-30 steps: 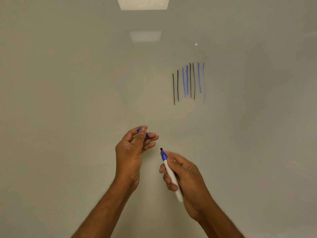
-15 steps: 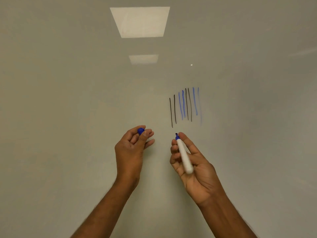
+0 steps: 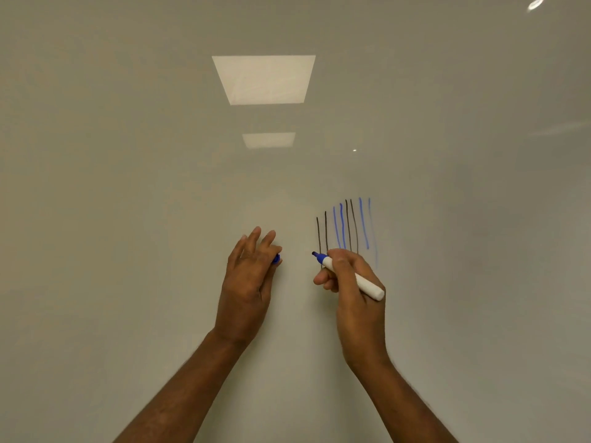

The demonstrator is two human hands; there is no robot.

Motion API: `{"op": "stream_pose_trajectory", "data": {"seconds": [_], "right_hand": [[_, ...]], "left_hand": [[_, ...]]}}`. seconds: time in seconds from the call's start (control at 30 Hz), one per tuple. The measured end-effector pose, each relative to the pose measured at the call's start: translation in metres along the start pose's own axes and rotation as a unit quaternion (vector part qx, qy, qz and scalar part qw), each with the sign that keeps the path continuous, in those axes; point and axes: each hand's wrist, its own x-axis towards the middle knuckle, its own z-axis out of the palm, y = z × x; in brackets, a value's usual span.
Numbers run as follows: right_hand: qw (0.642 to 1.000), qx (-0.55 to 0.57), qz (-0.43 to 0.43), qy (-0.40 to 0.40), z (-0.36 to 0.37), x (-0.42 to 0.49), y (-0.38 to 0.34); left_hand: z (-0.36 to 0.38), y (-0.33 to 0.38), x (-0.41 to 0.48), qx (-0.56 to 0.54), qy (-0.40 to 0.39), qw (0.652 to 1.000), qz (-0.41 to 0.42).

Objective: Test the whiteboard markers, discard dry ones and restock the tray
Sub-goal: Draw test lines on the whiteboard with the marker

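Observation:
The whiteboard (image 3: 128,219) fills the head view. My right hand (image 3: 351,282) grips an uncapped blue marker (image 3: 364,282) with a white barrel in a writing hold. Its blue tip points up-left, close to the board at the lower end of the leftmost black line. My left hand (image 3: 249,276) holds the blue cap (image 3: 276,259) against its palm with the thumb side, while its other fingers stretch out straight. Several vertical test lines (image 3: 343,228), black and blue, stand on the board just above my right hand. The rightmost blue line is faint.
Two ceiling light panels reflect in the glossy board, the larger reflection (image 3: 263,79) above my hands. The tray and the other markers are out of view.
The view tilted upward, so the lines sit lower in frame. My right hand rose to them and turned the marker into a writing hold, tip left. My left fingers spread out.

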Motion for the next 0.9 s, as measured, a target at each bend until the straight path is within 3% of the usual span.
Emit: {"op": "stream_pose_trajectory", "data": {"seconds": [0.3,0.47,0.9], "right_hand": [[0.988,-0.103,-0.110,-0.014,0.004,0.022,0.018],[0.963,-0.183,-0.198,0.003,0.006,0.034,0.031],[0.947,-0.222,-0.231,0.003,0.008,0.044,0.051]], "left_hand": [[0.018,-0.014,0.006,0.020,0.022,0.999,0.021],[0.022,-0.022,0.005,0.091,0.036,0.993,0.061],[0.023,-0.023,0.008,0.110,0.080,0.991,0.016]]}}
